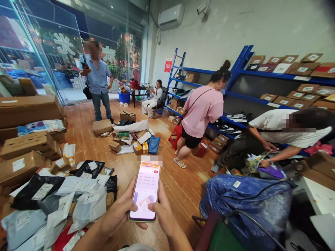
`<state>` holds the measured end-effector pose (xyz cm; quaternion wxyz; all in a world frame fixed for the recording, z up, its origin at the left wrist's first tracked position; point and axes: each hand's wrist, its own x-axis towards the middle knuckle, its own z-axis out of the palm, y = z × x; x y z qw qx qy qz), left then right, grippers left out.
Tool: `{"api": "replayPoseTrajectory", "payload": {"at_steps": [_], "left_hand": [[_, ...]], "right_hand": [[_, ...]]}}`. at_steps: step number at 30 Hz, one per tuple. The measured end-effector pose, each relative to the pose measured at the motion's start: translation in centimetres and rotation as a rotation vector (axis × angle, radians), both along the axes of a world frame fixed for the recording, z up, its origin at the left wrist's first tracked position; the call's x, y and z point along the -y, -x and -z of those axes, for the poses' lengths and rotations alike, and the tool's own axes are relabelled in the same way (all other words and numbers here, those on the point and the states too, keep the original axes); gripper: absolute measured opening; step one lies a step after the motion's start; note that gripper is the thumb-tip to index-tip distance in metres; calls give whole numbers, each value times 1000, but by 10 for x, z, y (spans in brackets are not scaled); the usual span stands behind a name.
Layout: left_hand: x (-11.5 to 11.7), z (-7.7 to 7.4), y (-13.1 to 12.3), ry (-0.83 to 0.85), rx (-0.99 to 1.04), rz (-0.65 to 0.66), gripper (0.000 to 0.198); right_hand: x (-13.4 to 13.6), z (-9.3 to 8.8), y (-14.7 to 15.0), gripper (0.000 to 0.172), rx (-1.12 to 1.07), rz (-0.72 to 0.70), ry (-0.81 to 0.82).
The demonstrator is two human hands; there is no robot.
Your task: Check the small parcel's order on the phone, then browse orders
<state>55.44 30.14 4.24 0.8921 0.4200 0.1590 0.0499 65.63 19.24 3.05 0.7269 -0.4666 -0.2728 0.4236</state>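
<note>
A smartphone (145, 188) with a lit screen is held upright between my two hands, low in the middle of the view. My left hand (123, 205) wraps its left edge, thumb over the lower screen. From the other side my right hand (162, 207) grips the right edge, its thumb also over the lower screen. The screen has an orange banner at the top and what looks like a keypad below; the text is too small to read. Most of my fingers are hidden behind the phone.
Parcels in plastic bags (78, 184) and cardboard boxes (23, 164) are piled at left. More parcels (137, 141) lie on the wooden floor ahead. Blue shelves (206, 71) line the wall. Several people stand, sit or bend nearby. A big blue bag (246, 198) lies at right.
</note>
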Motion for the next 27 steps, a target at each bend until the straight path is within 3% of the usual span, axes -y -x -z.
{"api": "replayPoseTrajectory", "payload": {"at_steps": [10,16,22,27], "left_hand": [[1,-2,1,0,-28,-30,97],[3,-3,0,14,33,-28,92],[1,-9,-2,-68,-59,-7,86],[-1,-4,-2,-19,15,-6,89]], "right_hand": [[-1,-2,0,66,-27,11,-26],[1,1,-4,53,62,49,20],[-1,2,-2,56,13,31,-19],[-3,1,-1,57,-16,78,21]]}}
